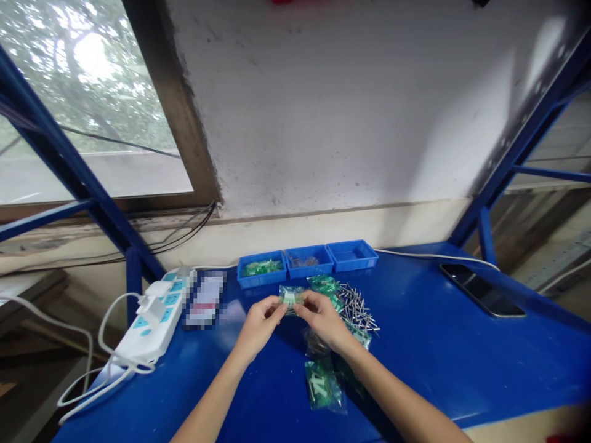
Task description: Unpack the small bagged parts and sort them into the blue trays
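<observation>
Both hands, left [258, 323] & right [323, 317], pinch small clear bag [291, 298] w/ green parts, above blue table [438, 344].

**Blue worktop, crowded at the back**

The worktop [438, 344] carries three blue trays [307, 263] along its far edge, a white power strip [154, 326] at left, a phone [481, 289] at right, loose metal pins [357, 307] and small clear bags [323, 384] mid-surface.

Two bare forearms in view, no sleeves visible up to the frame edge. Left hand [258, 325] and right hand [323, 317]: no gloves, no rings, no watch or wristband seen. Fingers slim, nails short and unpainted as far as resolution allows. No tattoos or markings visible.
</observation>
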Action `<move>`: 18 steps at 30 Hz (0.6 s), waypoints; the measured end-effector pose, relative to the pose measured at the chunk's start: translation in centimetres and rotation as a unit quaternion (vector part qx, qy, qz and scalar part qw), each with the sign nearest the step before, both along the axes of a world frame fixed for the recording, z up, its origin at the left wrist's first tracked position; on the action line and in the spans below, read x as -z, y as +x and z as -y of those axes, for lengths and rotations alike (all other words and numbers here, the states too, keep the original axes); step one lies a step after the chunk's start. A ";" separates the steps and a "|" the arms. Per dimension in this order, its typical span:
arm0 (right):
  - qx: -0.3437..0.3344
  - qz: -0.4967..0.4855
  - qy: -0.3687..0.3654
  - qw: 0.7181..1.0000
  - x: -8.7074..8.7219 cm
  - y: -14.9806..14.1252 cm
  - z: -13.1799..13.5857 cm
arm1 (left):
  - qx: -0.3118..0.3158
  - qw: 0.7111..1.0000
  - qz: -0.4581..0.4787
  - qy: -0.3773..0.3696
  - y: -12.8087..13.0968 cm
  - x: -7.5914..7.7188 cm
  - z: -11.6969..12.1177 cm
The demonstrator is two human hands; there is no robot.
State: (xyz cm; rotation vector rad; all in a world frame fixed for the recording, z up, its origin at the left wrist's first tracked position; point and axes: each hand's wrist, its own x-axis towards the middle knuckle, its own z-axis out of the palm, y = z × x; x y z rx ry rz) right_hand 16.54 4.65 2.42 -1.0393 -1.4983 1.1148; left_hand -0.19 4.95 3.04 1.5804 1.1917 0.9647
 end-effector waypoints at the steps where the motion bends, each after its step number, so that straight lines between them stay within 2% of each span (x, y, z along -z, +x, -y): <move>1: 0.013 0.012 0.019 1.000 0.0 0.1 0.0 | -0.005 1.000 -0.006 -0.009 0.0 0.1 -0.1; 3: 0.055 0.057 0.085 0.993 0.0 0.4 0.0 | -0.021 0.998 -0.005 -0.054 -0.1 0.2 -0.1; 5: 0.079 0.113 0.173 0.975 -0.3 0.7 0.1 | -0.015 0.990 0.038 -0.136 -0.1 0.2 -0.2; 7: 0.063 0.154 0.249 0.954 -0.6 1.0 0.2 | 0.013 0.971 0.115 -0.208 -0.1 0.2 -0.2; 9: 0.030 0.175 0.294 0.939 -0.7 1.2 0.3 | 0.020 0.960 0.172 -0.219 0.0 0.1 -0.2; 11: 0.014 0.192 0.303 0.933 -0.6 1.3 0.4 | -0.005 0.973 0.166 -0.159 0.0 0.1 -0.3; 13: 0.021 0.195 0.277 0.941 -0.5 1.2 0.3 | -0.040 0.991 0.108 -0.070 -0.1 0.2 -0.3; 15: 0.042 0.172 0.214 0.961 -0.5 1.1 0.2 | -0.067 0.997 0.036 0.009 -0.2 0.2 -0.3; 18: 0.050 0.082 0.054 0.994 -0.6 0.9 -0.1 | -0.083 0.987 -0.047 0.130 -0.3 0.4 -0.2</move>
